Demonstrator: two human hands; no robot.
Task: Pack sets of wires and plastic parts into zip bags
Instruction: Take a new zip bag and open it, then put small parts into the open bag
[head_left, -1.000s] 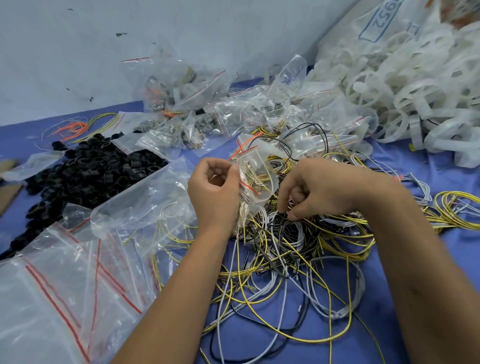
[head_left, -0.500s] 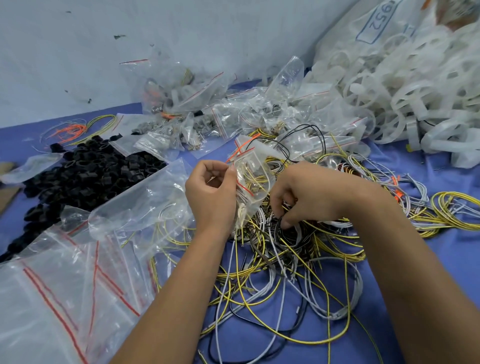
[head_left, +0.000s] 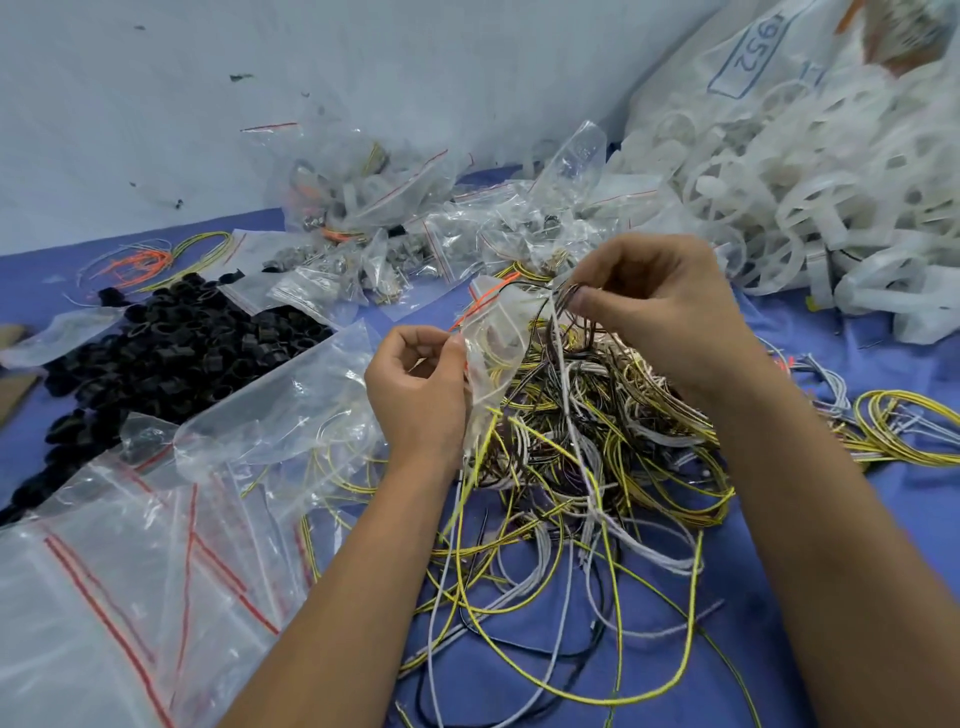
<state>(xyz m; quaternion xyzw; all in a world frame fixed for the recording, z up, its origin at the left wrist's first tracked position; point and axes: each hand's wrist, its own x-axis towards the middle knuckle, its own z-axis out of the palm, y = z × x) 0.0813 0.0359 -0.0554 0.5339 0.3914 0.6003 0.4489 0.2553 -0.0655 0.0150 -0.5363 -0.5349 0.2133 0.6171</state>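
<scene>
Surface: blue cloth (head_left: 841, 613) over the work table, with a pale wall (head_left: 363, 78) behind.
Step in hand: one set of wires is going into a zip bag; I judge it the loading step, bag not yet sealed.
Left hand (head_left: 415, 395): fingers curled, pinching the edge of the small zip bag (head_left: 493, 343) and holding it upright over the wire heap.
Right hand (head_left: 660, 312): thumb and fingertips pinched together on a thin bunch of wires (head_left: 558, 332), lifted clear of the heap, just beside the bag's mouth.
Task's thing: the bunch trails from the right hand down into the loose wire heap (head_left: 597, 467); yellow loops already show inside the bag.
Next move: probably calls for freeing the bunch from the tangle below, coiling it small and steering it through the mouth while the left hand keeps the lips apart.
Count, hands: two.
Count, bags being filled: one.
Count, empty bags (head_left: 114, 597): one overlapping stack at lower left, too layered to number.
Count, filled bags (head_left: 374, 208): a pile by the wall, perhaps a dozen or more.
Count, black plastic parts (head_left: 171, 353): one heap, dozens.
Count, white plastic rings (head_left: 810, 171): one large heap, uncountable.
</scene>
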